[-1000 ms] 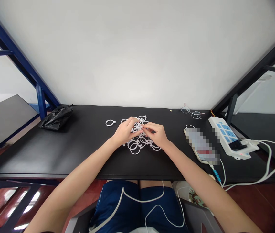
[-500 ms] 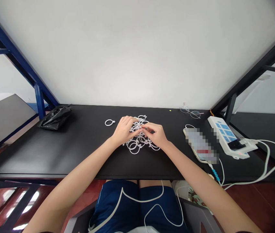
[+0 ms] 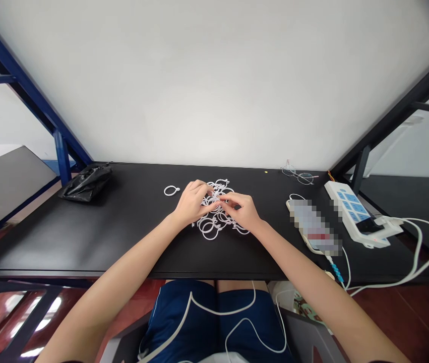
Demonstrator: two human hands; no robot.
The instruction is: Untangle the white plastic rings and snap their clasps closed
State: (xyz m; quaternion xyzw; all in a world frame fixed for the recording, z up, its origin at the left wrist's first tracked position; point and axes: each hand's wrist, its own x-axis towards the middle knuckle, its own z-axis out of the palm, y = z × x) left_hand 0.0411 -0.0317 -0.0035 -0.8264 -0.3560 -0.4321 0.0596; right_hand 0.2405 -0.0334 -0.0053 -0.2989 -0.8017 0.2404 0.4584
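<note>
A pile of thin white rings (image 3: 214, 220), each with a small knob or eyelet, lies on the black desk between my hands. My left hand (image 3: 193, 203) comes over the pile from the left, thumb and fingers closed at a white ring. From the right, my right hand (image 3: 245, 209) pinches at the same spot, its fingertips almost meeting those of the left. The pinched ring is mostly hidden by the fingers and blends into the pile. One separate white ring (image 3: 177, 189) lies flat to the left of my left hand.
A crumpled black plastic bag (image 3: 88, 183) sits at the desk's left end. On the right are eyeglasses (image 3: 305, 177), a phone (image 3: 308, 227) with a charging cable, and a white power strip (image 3: 354, 214) with plugged-in cords. A white wall (image 3: 214, 101) stands behind the black desk (image 3: 131, 222).
My fingertips have shifted very slightly over the pile, still pinched together. The rings and everything else stay in place.
</note>
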